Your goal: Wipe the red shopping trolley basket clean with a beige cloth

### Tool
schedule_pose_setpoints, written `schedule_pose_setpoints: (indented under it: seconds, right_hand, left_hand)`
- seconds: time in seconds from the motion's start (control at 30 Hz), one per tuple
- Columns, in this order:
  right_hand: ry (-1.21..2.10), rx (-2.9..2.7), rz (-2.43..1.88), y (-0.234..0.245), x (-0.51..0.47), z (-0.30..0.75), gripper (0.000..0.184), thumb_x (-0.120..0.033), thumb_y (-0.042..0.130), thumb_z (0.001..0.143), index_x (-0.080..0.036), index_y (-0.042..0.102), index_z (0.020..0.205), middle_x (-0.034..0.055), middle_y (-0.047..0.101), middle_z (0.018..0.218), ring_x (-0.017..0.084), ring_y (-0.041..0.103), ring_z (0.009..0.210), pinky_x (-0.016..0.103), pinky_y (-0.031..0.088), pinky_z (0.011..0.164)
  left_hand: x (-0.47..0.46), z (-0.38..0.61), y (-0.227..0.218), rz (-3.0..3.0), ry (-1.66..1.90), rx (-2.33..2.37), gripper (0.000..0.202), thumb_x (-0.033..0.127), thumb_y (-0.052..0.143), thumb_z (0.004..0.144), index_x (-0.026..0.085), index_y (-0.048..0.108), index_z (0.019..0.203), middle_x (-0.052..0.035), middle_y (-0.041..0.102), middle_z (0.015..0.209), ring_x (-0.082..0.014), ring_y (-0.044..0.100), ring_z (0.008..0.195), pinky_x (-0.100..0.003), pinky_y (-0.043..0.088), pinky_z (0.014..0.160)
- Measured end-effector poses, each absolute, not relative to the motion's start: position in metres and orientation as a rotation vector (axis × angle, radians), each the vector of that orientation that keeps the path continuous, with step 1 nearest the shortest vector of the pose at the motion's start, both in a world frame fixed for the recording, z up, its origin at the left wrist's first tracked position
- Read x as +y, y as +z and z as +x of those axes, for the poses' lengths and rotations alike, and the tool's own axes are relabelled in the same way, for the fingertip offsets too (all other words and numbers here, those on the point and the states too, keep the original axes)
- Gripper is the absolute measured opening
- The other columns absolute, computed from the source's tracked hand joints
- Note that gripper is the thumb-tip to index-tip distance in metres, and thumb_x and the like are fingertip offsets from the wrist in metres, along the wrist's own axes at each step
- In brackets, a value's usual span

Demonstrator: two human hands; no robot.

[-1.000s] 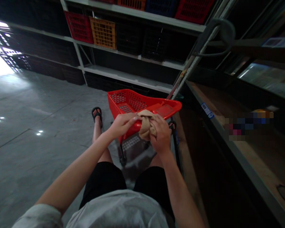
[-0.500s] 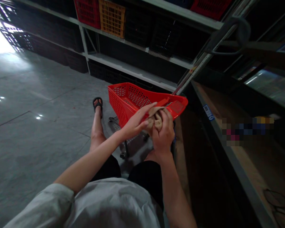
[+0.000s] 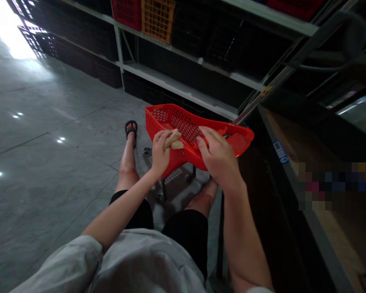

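Note:
My left hand (image 3: 160, 154) is closed around a crumpled beige cloth (image 3: 174, 141), which sticks out from between its fingers and thumb. Just beyond it stands a red plastic shopping cart (image 3: 187, 127) with perforated walls. My right hand (image 3: 222, 162) is apart from the cloth, with fingers stretched forward and the thumb spread. It hangs in front of the cart's near side, hiding part of the rim; whether it touches the cart I cannot tell.
A pale metal shelf rack (image 3: 171, 83) runs behind the cart, carrying a yellow crate (image 3: 157, 19), a red crate (image 3: 126, 12) and dark crates. Along the right side stretches a wooden ledge (image 3: 341, 248). Grey floor (image 3: 55, 179) lies at the left.
My hands have come apart. The cloth, gripped by both before, has moved left with my left hand, while my right hand has let go of it and opened.

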State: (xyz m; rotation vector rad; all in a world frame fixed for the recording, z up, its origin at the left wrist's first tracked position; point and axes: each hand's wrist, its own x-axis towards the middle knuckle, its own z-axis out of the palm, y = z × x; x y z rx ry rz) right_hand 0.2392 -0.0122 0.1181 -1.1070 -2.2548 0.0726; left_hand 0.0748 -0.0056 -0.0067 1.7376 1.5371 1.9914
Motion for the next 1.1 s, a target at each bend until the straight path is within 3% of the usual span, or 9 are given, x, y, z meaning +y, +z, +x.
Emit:
schedule_pose_setpoints:
  seconds: [0.17, 0.27, 0.33, 0.43, 0.53, 0.63, 0.77, 0.93, 1.1]
  right_hand:
    - [0.030, -2.373, -1.260, 0.101, -0.006, 0.234, 0.049, -0.021, 0.039, 0.098, -0.012, 0.059, 0.141, 0.0149, 0.074, 0.126, 0.027, 0.072, 0.109, 0.042, 0.055, 0.100]
    - [-0.033, -2.342, -1.375, 0.100, -0.012, 0.239, 0.049, -0.020, 0.043, 0.095, -0.016, 0.062, 0.139, 0.0104, 0.081, 0.097, 0.025, 0.074, 0.083, 0.041, 0.056, 0.090]
    - [-0.076, -2.338, -1.408, 0.101, -0.016, 0.241, 0.048, -0.020, 0.046, 0.094, -0.016, 0.063, 0.139, 0.0091, 0.080, 0.088, 0.025, 0.073, 0.077, 0.041, 0.056, 0.088]
    - [-0.114, -2.384, -1.419, 0.103, -0.018, 0.243, 0.045, -0.020, 0.049, 0.093, -0.017, 0.068, 0.133, 0.0096, 0.081, 0.092, 0.024, 0.074, 0.076, 0.039, 0.056, 0.085]
    - [-0.139, -2.458, -1.393, 0.108, -0.016, 0.244, 0.039, -0.018, 0.052, 0.092, -0.020, 0.074, 0.124, 0.0086, 0.081, 0.098, 0.023, 0.075, 0.079, 0.035, 0.055, 0.081]
    - [-0.084, -2.577, -1.316, 0.115, -0.013, 0.253, 0.033, -0.019, 0.055, 0.091, -0.022, 0.077, 0.116, 0.0069, 0.082, 0.092, 0.021, 0.075, 0.076, 0.030, 0.053, 0.074]
    - [0.081, -2.666, -1.199, 0.121, -0.013, 0.281, 0.028, -0.023, 0.057, 0.092, -0.024, 0.079, 0.110, 0.0051, 0.083, 0.092, 0.019, 0.076, 0.073, 0.025, 0.051, 0.067]
    - [0.259, -2.544, -1.316, 0.121, -0.019, 0.334, 0.030, -0.030, 0.061, 0.091, -0.027, 0.077, 0.116, 0.0009, 0.083, 0.098, 0.017, 0.076, 0.072, 0.024, 0.053, 0.065]
    - [0.279, -2.483, -1.572, 0.122, -0.022, 0.370, 0.030, -0.030, 0.056, 0.092, -0.026, 0.079, 0.112, 0.0015, 0.082, 0.105, 0.022, 0.078, 0.089, 0.029, 0.057, 0.075]
  left_hand:
    - [-0.035, 0.106, -0.006, 1.967, 1.921, 1.223, 0.044, 0.032, 0.046, 0.100, 0.024, 0.047, 0.143, -0.0129, 0.055, 0.147, -0.0256, 0.048, 0.140, -0.050, 0.037, 0.119]
    - [-0.016, 0.099, -0.014, 1.992, 1.849, 1.237, 0.038, 0.038, 0.044, 0.102, 0.023, 0.052, 0.136, -0.0124, 0.061, 0.140, -0.0251, 0.053, 0.135, -0.049, 0.041, 0.116]
    - [0.017, 0.076, -0.024, 1.920, 1.817, 1.375, 0.036, 0.042, 0.042, 0.102, 0.021, 0.057, 0.128, -0.0124, 0.067, 0.130, -0.0237, 0.060, 0.124, -0.045, 0.047, 0.109]
    - [0.066, 0.038, -0.030, 1.790, 1.672, 1.614, 0.048, 0.047, 0.033, 0.104, 0.014, 0.059, 0.126, -0.0123, 0.069, 0.125, -0.0204, 0.064, 0.115, -0.037, 0.050, 0.102]
    - [0.076, 0.030, -0.016, 1.955, 1.478, 1.476, 0.050, 0.048, 0.032, 0.105, 0.013, 0.063, 0.121, -0.0082, 0.072, 0.118, -0.0180, 0.066, 0.108, -0.033, 0.051, 0.097]
    - [0.047, 0.053, 0.006, 2.158, 1.352, 1.322, 0.039, 0.043, 0.039, 0.105, 0.018, 0.064, 0.119, -0.0074, 0.073, 0.116, -0.0209, 0.066, 0.108, -0.037, 0.050, 0.097]
    - [0.011, 0.083, 0.016, 2.323, 1.255, 1.298, 0.039, 0.041, 0.040, 0.105, 0.020, 0.059, 0.131, -0.0084, 0.071, 0.121, -0.0242, 0.063, 0.113, -0.039, 0.048, 0.097]
    - [0.027, 0.076, -0.013, 2.575, 0.979, 1.280, 0.040, 0.036, 0.046, 0.103, 0.022, 0.055, 0.140, -0.0067, 0.068, 0.128, -0.0244, 0.060, 0.118, -0.041, 0.045, 0.103]
    - [0.055, 0.004, -0.039, 2.562, 0.805, 1.624, 0.035, 0.033, 0.043, 0.104, 0.016, 0.061, 0.129, -0.0089, 0.069, 0.123, -0.0255, 0.058, 0.116, -0.043, 0.042, 0.108]
